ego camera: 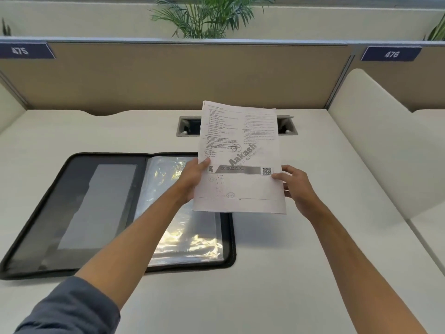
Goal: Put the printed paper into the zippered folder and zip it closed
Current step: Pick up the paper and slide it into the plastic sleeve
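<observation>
left hand [192,179] and right hand [295,184] each pinch a side edge of the white printed paper sheet [240,155], held above the open black zippered folder [101,208]; risk: sheet buckling against the glossy plastic sleeves [183,239].

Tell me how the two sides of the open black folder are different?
The left side has a flat, dull grey pocket; the right side holds shiny, crinkly clear sleeves. The left side shows fully; the right side is partly hidden by the left hand and paper. Both share the black zipper edge.
</observation>
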The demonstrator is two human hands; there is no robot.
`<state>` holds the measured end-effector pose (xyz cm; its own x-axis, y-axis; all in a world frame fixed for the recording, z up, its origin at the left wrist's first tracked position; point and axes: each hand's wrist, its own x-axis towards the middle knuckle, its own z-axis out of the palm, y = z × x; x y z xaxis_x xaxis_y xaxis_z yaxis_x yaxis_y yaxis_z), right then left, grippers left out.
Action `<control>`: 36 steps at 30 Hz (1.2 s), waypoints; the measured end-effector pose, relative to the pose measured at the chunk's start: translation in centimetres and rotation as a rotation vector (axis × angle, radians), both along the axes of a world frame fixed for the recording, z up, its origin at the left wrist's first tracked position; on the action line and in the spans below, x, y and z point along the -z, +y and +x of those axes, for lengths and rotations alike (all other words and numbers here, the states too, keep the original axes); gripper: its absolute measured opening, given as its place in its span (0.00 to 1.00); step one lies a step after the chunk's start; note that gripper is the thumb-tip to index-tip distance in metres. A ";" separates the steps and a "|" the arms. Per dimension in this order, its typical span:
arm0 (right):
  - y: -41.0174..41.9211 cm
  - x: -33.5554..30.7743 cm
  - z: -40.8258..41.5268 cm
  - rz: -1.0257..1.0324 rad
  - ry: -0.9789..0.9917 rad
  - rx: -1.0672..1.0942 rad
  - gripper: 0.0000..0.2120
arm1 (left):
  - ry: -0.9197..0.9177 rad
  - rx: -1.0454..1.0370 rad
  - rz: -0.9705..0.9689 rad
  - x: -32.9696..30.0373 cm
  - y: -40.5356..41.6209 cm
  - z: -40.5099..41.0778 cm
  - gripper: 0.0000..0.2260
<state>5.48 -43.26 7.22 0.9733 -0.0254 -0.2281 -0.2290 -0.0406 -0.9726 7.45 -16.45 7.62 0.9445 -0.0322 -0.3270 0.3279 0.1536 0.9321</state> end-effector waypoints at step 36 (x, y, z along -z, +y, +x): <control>2.1 2.4 11.7 0.004 -0.031 -0.077 0.10 | -0.387 0.251 1.420 8.2 14.3 8.8 0.16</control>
<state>17.14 -41.15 4.86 0.9789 0.0502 -0.1979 -0.1952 -0.0534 -0.9793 16.27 -2.15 -0.56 0.9960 -0.0807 0.0388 -0.0884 -0.9544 0.2851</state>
